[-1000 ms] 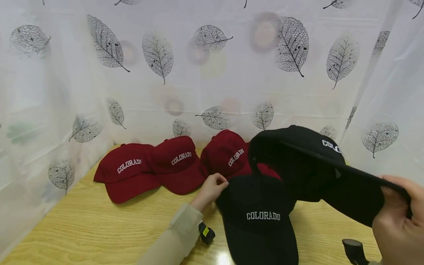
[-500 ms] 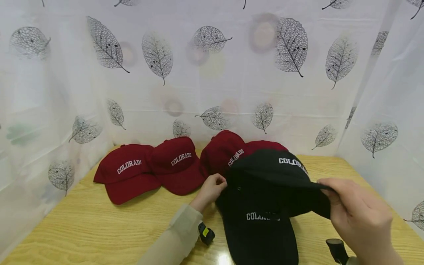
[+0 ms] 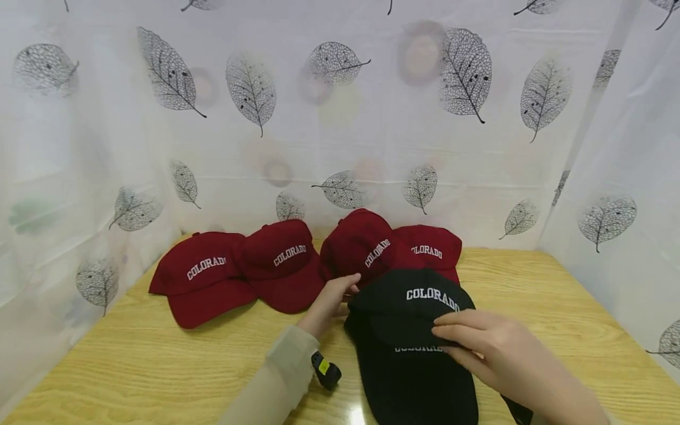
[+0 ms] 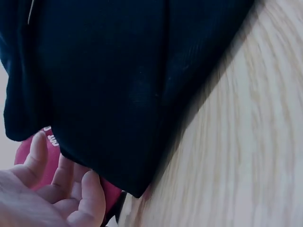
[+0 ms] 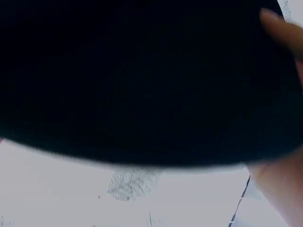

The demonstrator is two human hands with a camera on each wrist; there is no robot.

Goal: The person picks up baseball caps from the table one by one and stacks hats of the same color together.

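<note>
My right hand (image 3: 496, 348) pinches the brim of a black baseball cap (image 3: 386, 296), fingers on top and thumb underneath. This cap lies over the crown of a second black baseball cap (image 3: 422, 392) and partly covers its COLORADO lettering. In the right wrist view the dark brim (image 5: 142, 94) fills most of the picture. My left hand (image 3: 330, 300) is at the left edge of the two black caps. In the left wrist view its loosely bent fingers (image 4: 92, 194) are right at the edge of the black cloth (image 4: 109, 94), not closed around it.
Behind the black caps, several dark red COLORADO caps (image 3: 212, 271) stand in a row along the back of the wooden table (image 3: 133, 366). The rightmost red cap (image 3: 432, 236) is partly covered. A white curtain (image 3: 372, 141) with leaf prints surrounds the table.
My right hand has brought the upper black cap leftward and down onto the lower one. My left hand, earlier with thumb and finger together at the lower cap's edge, has spread its fingers.
</note>
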